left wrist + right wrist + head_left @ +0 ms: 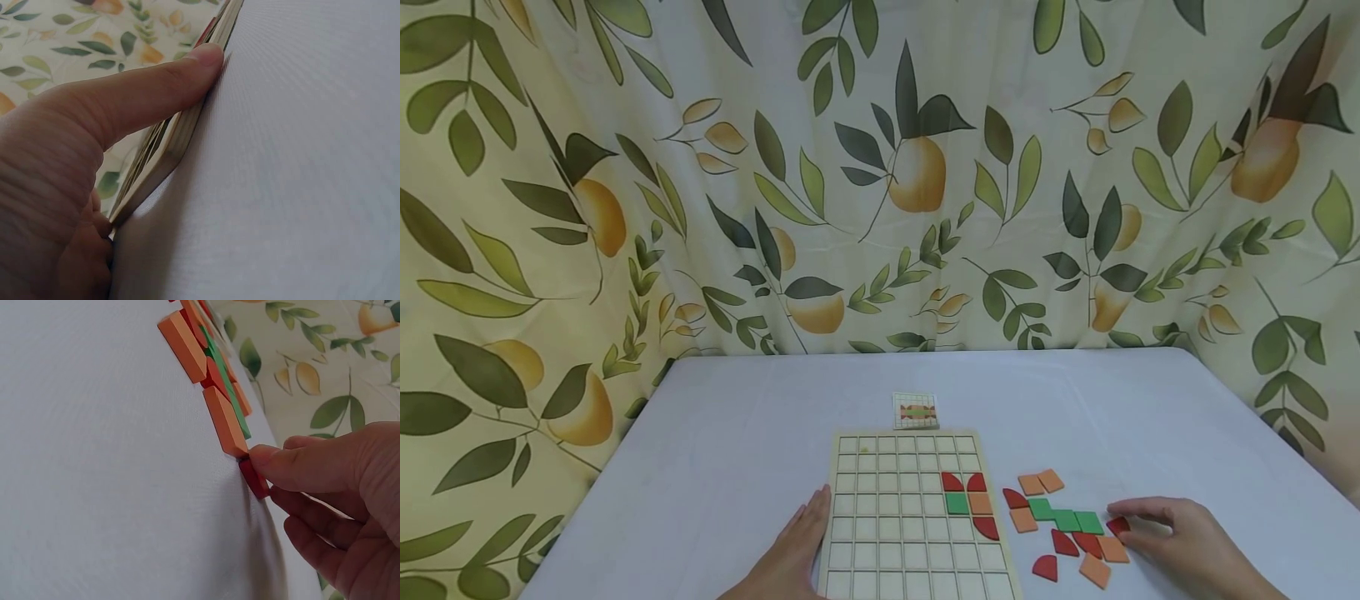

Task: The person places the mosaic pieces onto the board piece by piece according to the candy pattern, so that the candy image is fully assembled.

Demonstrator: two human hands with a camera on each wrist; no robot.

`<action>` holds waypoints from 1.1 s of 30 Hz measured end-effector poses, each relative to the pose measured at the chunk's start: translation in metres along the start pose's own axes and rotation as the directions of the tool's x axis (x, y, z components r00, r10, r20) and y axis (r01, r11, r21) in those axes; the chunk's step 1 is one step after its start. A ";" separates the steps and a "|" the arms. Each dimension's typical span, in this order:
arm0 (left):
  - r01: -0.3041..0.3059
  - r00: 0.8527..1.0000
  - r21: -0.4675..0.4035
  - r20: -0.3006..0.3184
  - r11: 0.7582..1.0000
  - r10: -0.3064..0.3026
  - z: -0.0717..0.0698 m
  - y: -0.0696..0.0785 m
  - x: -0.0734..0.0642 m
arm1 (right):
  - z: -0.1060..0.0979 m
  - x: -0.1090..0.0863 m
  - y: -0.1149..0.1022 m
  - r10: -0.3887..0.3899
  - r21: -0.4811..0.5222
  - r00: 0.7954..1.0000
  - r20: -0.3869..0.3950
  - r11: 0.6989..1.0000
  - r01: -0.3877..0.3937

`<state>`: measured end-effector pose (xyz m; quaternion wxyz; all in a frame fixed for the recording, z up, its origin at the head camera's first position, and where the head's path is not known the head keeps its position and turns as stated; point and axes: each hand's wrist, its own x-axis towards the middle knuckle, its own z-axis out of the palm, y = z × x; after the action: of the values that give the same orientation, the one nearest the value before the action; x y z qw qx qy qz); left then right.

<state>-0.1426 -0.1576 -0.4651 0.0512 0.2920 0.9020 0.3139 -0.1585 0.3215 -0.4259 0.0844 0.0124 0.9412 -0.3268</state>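
Observation:
My left hand (796, 546) lies along the left side of a pale grid board (880, 529). Its straight thumb (156, 87) rests against the board's edge (178, 137) in the left wrist view. On the board's right part sit red quarter-circle tiles (986, 528), a green square tile (957, 503) and an orange square tile (980, 503). Right of the loose tiles, my right hand (1187, 537) pinches a red tile (253, 479) between thumb and fingertip, beside an orange square tile (225, 422). The fingers partly hide this red tile.
Loose green squares (1088, 522), orange squares (1096, 571) and red quarter-circles (1045, 568) lie scattered right of the board. A small pattern card (915, 411) stands behind the board's far edge. A white cloth covers the table (737, 433); a leaf-and-fruit print curtain (880, 275) hangs behind.

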 end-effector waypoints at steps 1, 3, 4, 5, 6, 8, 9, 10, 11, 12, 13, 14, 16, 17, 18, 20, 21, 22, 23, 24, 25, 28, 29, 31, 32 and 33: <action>0.003 1.000 0.001 0.001 1.000 -0.003 0.000 0.000 0.000 | 0.000 0.000 0.001 0.003 0.001 1.000 0.005 1.000 -0.003; 0.004 1.000 -0.001 0.003 1.000 -0.004 0.000 0.000 0.000 | 0.000 0.001 0.003 0.006 0.004 1.000 0.008 1.000 -0.006; 0.003 1.000 0.002 0.003 1.000 -0.003 0.000 0.000 0.000 | 0.000 0.001 0.003 0.006 0.005 1.000 0.008 1.000 -0.006; 0.005 1.000 0.003 0.002 1.000 -0.005 0.000 0.000 0.000 | 0.000 0.002 0.004 0.008 0.007 1.000 0.008 1.000 -0.008; 0.007 1.000 0.006 0.003 1.000 -0.007 0.000 0.000 0.000 | 0.000 0.002 0.004 0.009 0.008 1.000 0.008 1.000 -0.009; 0.009 1.000 0.007 0.002 1.000 -0.009 0.000 0.000 0.000 | 0.001 0.002 0.005 0.011 0.012 1.000 0.008 1.000 -0.011; 0.010 1.000 0.006 0.001 1.000 -0.010 0.000 0.000 0.000 | 0.001 0.002 0.006 0.013 0.015 1.000 0.010 1.000 -0.013; 0.012 1.000 0.006 0.000 1.000 -0.012 0.000 0.000 0.000 | 0.001 0.002 0.006 0.015 0.021 1.000 0.012 1.000 -0.016; 0.015 1.000 0.003 0.001 1.000 -0.015 0.000 0.000 0.000 | 0.000 0.001 0.007 0.019 0.023 1.000 0.012 1.000 -0.019; 0.014 1.000 0.003 0.000 1.000 -0.014 0.000 0.000 0.001 | 0.000 0.001 0.008 0.023 0.028 1.000 0.012 0.999 -0.023; 0.014 1.000 0.001 0.000 1.000 -0.014 0.000 0.000 0.001 | 0.000 0.001 0.008 0.025 0.029 1.000 0.009 0.999 -0.025; 0.013 1.000 0.000 0.000 1.000 -0.013 0.000 0.000 0.001 | 0.000 0.000 0.009 0.026 0.031 1.000 0.005 0.999 -0.026; 0.011 1.000 0.000 0.000 1.000 -0.011 0.000 0.000 0.001 | 0.000 -0.001 0.010 0.027 0.036 1.000 -0.001 0.999 -0.027; 0.009 1.000 0.002 0.000 1.000 -0.009 0.000 0.000 0.001 | 0.000 -0.001 0.011 0.028 0.036 1.000 -0.006 0.999 -0.028; 0.007 1.000 0.003 -0.001 1.000 -0.007 0.000 0.000 0.001 | 0.000 -0.002 0.011 0.027 0.038 1.000 -0.007 0.999 -0.027; 0.002 1.000 0.007 -0.004 1.000 -0.002 0.000 0.000 0.001 | 0.000 -0.002 0.011 0.024 0.038 1.000 -0.009 0.999 -0.023; 0.000 1.000 0.010 -0.006 1.000 0.000 0.000 0.000 0.001 | 0.000 -0.002 0.011 0.024 0.038 1.000 -0.010 0.999 -0.023; -0.003 1.000 0.013 -0.009 1.000 0.003 0.000 0.000 0.001 | 0.000 -0.002 0.011 0.023 0.040 1.000 -0.009 0.999 -0.023; -0.004 1.000 0.016 -0.010 1.000 0.004 0.001 0.000 0.001 | 0.000 -0.002 0.011 0.025 0.037 1.000 -0.009 0.999 -0.025; -0.005 1.000 0.014 -0.011 1.000 0.005 0.001 0.000 0.001 | 0.000 -0.002 0.011 0.029 0.038 1.000 -0.006 0.999 -0.029; -0.005 1.000 0.009 -0.010 1.000 0.005 0.001 0.000 0.001 | -0.001 -0.002 0.010 0.035 0.037 0.999 -0.004 0.999 -0.035; 0.003 1.000 -0.006 -0.005 1.000 -0.003 0.001 0.002 0.001 | -0.001 -0.003 0.010 0.051 0.032 0.999 0.007 0.998 -0.052; 0.006 1.000 -0.011 -0.003 1.000 -0.006 0.001 0.002 0.001 | -0.002 -0.003 0.010 0.057 0.028 0.998 0.007 0.998 -0.057; 0.018 1.000 -0.018 0.000 1.000 -0.018 0.001 0.003 0.001 | -0.002 -0.003 0.010 0.059 0.026 0.998 0.011 0.998 -0.060; 0.023 1.000 -0.020 0.002 1.000 -0.023 0.000 0.004 0.001 | -0.002 -0.004 0.009 0.059 0.026 0.998 0.011 0.998 -0.059; 0.028 1.000 -0.021 0.003 0.999 -0.028 0.000 0.004 0.001 | -0.002 -0.004 0.009 0.059 0.026 0.998 0.010 0.998 -0.059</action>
<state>-0.1414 -0.1546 -0.4626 0.0599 0.2790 0.9027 0.3221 -0.1545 0.3301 -0.4296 0.0981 0.0397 0.9357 -0.3365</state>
